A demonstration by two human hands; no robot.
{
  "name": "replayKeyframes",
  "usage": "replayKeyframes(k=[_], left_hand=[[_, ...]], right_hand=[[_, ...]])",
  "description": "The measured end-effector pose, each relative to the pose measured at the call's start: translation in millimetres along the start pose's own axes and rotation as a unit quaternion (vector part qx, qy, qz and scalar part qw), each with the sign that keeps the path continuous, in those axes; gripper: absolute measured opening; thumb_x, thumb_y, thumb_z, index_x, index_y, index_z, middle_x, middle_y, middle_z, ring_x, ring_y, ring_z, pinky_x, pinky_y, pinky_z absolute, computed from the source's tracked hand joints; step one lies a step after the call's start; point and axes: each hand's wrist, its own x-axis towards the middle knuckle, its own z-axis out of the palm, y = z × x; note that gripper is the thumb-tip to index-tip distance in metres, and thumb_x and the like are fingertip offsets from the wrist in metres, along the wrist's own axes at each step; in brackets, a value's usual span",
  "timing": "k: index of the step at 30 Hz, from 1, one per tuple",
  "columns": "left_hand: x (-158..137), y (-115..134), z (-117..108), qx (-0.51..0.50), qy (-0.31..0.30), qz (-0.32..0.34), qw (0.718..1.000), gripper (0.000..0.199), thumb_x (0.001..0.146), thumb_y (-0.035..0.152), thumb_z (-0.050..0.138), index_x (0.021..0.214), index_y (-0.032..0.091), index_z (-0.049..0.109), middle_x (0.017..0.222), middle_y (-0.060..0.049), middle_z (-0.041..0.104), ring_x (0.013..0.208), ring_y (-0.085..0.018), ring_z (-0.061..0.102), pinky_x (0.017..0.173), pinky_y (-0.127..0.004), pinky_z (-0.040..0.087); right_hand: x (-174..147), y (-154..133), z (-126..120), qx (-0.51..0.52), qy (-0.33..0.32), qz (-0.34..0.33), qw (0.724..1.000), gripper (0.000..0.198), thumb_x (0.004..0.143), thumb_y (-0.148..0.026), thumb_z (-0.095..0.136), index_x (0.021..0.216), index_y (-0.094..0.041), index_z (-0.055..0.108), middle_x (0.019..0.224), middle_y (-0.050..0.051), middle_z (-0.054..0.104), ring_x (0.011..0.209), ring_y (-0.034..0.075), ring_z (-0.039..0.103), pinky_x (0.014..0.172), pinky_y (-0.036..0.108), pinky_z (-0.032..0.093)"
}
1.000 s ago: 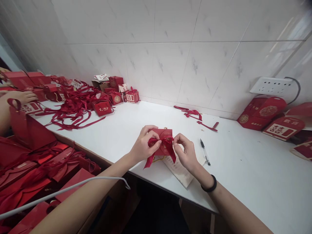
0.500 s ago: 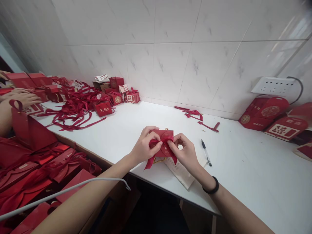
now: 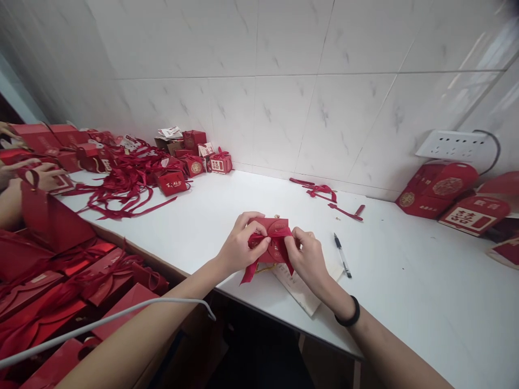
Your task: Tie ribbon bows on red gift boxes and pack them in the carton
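Note:
A small red gift box (image 3: 275,221) lies near the table's front edge, with a dark red ribbon (image 3: 277,233) tied in a bow across it. My left hand (image 3: 243,243) pinches the bow's left loop close to the knot. On the other side, my right hand (image 3: 308,251) has thumb and fingers closed on the right loop. Two ribbon tails hang down from the bow. A gold chain (image 3: 265,268) shows below the box. Under the box and my right hand lies a pale printed paper (image 3: 302,294), partly covered.
A pen (image 3: 343,255) lies to the right. Ribbon scraps (image 3: 324,192) are behind it. Red boxes (image 3: 438,183) stand by a socket strip (image 3: 452,145). At left are a ribbon heap (image 3: 125,178), a carton of red boxes (image 3: 109,275), a grey wire (image 3: 138,309) and another person's hands (image 3: 44,175).
My right hand has drawn the right loop slightly outward from the knot. My left hand keeps its pinch. The other person's hands at far left have shifted.

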Motion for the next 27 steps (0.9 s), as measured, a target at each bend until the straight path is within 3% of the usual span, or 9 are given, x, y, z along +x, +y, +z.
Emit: replayKeyframes(k=[4, 8, 14, 19, 23, 27], left_hand=[[1.2, -2.5, 0.5, -0.008, 0.013, -0.030, 0.999, 0.003, 0.081, 0.016, 0.055, 0.081, 0.019, 0.053, 0.108, -0.009, 0.051, 0.106, -0.021, 0.054, 0.090, -0.038, 0.047], [1.6, -4.5, 0.7, -0.020, 0.017, -0.052, 0.998, 0.004, 0.081, 0.016, 0.056, 0.080, 0.018, 0.053, 0.108, -0.008, 0.051, 0.106, -0.020, 0.054, 0.090, -0.037, 0.047], [1.1, -2.7, 0.4, -0.014, 0.004, -0.021, 1.000, 0.004, 0.081, 0.015, 0.056, 0.081, 0.018, 0.054, 0.108, -0.009, 0.050, 0.106, -0.020, 0.053, 0.089, -0.037, 0.048], [0.4, -3.4, -0.2, -0.019, 0.004, -0.021, 1.000, 0.004, 0.083, 0.015, 0.055, 0.083, 0.019, 0.056, 0.110, -0.009, 0.050, 0.107, -0.021, 0.053, 0.089, -0.038, 0.048], [-0.4, -5.0, 0.1, -0.017, 0.010, -0.018, 1.000, 0.004, 0.082, 0.015, 0.056, 0.083, 0.019, 0.056, 0.110, -0.009, 0.050, 0.107, -0.022, 0.053, 0.089, -0.039, 0.049], [-0.2, -5.1, -0.2, -0.024, 0.008, -0.013, 1.000, 0.002, 0.083, 0.018, 0.056, 0.083, 0.020, 0.057, 0.110, -0.009, 0.050, 0.107, -0.022, 0.052, 0.090, -0.040, 0.048]], right_hand=[[1.6, 0.1, -2.6, 0.029, -0.040, 0.002, 0.999, 0.025, 0.083, -0.031, 0.039, 0.061, -0.023, 0.033, 0.051, -0.002, 0.044, 0.052, 0.016, 0.038, 0.055, 0.029, 0.033], [2.1, -2.1, -7.7, 0.148, -0.078, 0.001, 0.986, 0.018, 0.080, -0.033, 0.045, 0.067, -0.021, 0.042, 0.059, -0.002, 0.048, 0.055, 0.014, 0.043, 0.054, 0.027, 0.035], [3.3, -2.3, -5.2, 0.213, -0.064, 0.094, 0.970, 0.043, 0.084, -0.051, 0.048, 0.056, -0.020, 0.038, 0.054, -0.003, 0.040, 0.051, 0.012, 0.037, 0.048, 0.024, 0.031], [6.1, -1.7, -2.5, 0.284, -0.085, 0.132, 0.946, 0.035, 0.077, -0.047, 0.054, 0.059, -0.020, 0.041, 0.053, -0.003, 0.044, 0.048, 0.011, 0.038, 0.045, 0.022, 0.031], [7.0, -3.2, -3.1, 0.293, -0.086, 0.127, 0.944, 0.040, 0.078, -0.052, 0.053, 0.057, -0.021, 0.040, 0.050, -0.004, 0.038, 0.045, 0.011, 0.034, 0.042, 0.022, 0.029], [5.7, -1.5, -2.0, 0.275, -0.087, 0.137, 0.948, 0.045, 0.079, -0.056, 0.055, 0.058, -0.020, 0.039, 0.054, -0.003, 0.043, 0.049, 0.011, 0.038, 0.044, 0.022, 0.031]])
